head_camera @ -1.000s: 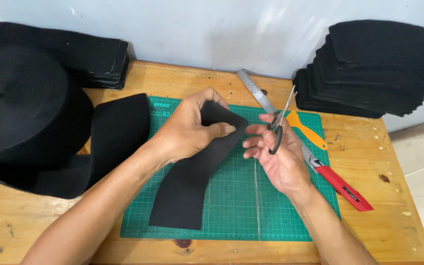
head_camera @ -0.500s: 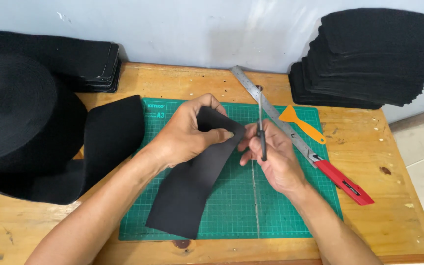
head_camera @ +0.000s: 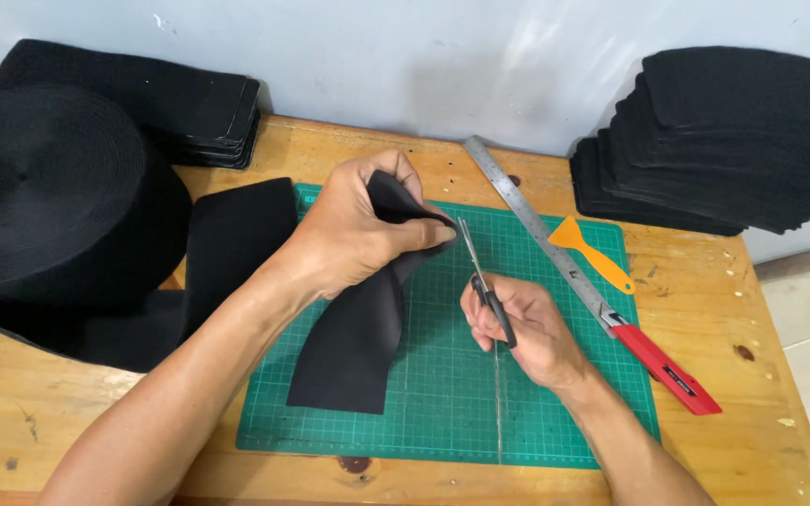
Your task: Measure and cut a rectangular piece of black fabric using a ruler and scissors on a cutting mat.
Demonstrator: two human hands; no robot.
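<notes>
On the wooden tabletop (head_camera: 705, 309) lies one green cutting mat (head_camera: 536, 412), printed with a fine grid, its long side parallel to the near edge. The left hand (head_camera: 358, 234) is closed around the upper end of one black fabric strip (head_camera: 353, 347), pinching the folded end between thumb and fingers; the rest of the strip hangs down onto the left part of the mat. The right hand (head_camera: 527, 328) is closed on the handles of one pair of scissors (head_camera: 482, 281), which have black handles, and the blades point up toward the pinched end of the fabric, with the tips just beside the left thumb (whether the blades are slightly apart or together cannot be told). At the far left corner there is one big roll of black band (head_camera: 58, 197), and behind it one low stack of black pieces (head_camera: 171, 103). At the far right corner stands one higher stack of black cut pieces (head_camera: 733, 141). Near the right edge of the mat lie one steel ruler (head_camera: 527, 215), one orange scraper (head_camera: 592, 248) and one red utility knife (head_camera: 667, 370), the knife touching the lower end of the ruler.
</notes>
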